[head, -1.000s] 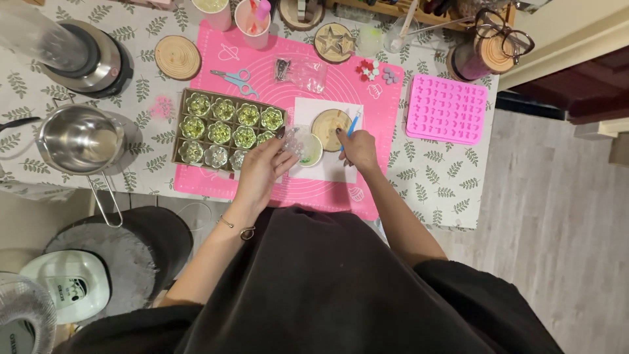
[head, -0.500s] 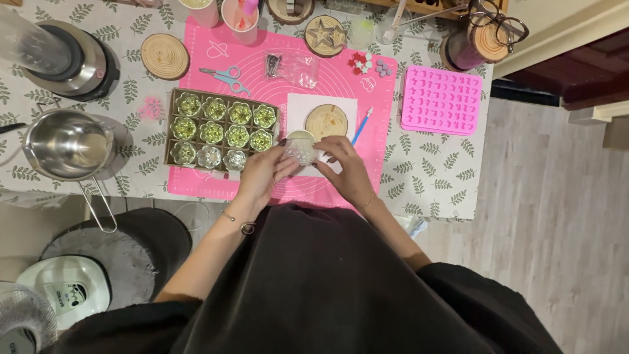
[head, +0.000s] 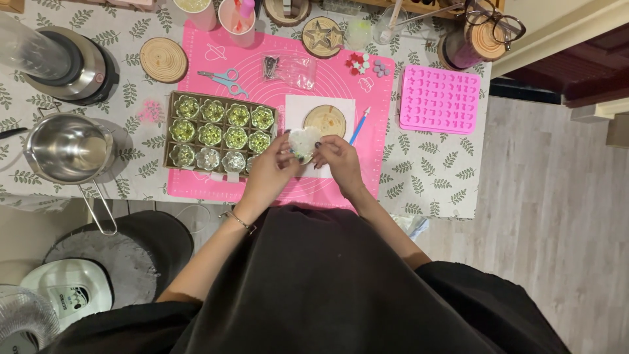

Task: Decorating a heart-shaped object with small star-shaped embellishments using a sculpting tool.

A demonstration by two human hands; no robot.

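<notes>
My left hand (head: 268, 172) and my right hand (head: 335, 156) together hold a small pale heart-shaped piece (head: 304, 141) with coloured specks, just above the pink mat (head: 341, 190). Beyond it a round wooden coaster (head: 325, 120) lies on a white sheet (head: 296, 110). A blue pen-like tool (head: 360, 126) lies on the mat right of that sheet, free of my hands. Left of my hands stands a brown tray (head: 171, 131) of several small cups filled with green bits.
A pink silicone mould (head: 439, 98) lies at the right of the table. Scissors (head: 223, 80), a clear bag (head: 288, 69), small red flowers (head: 357, 62) and wooden discs sit at the back. A steel pot (head: 65, 149) and a blender base (head: 72, 65) stand left. A stool (head: 124, 255) is below.
My right hand has put the blue tool down on the mat and come in to the heart-shaped piece. Both hands now hold that piece nearer my body.
</notes>
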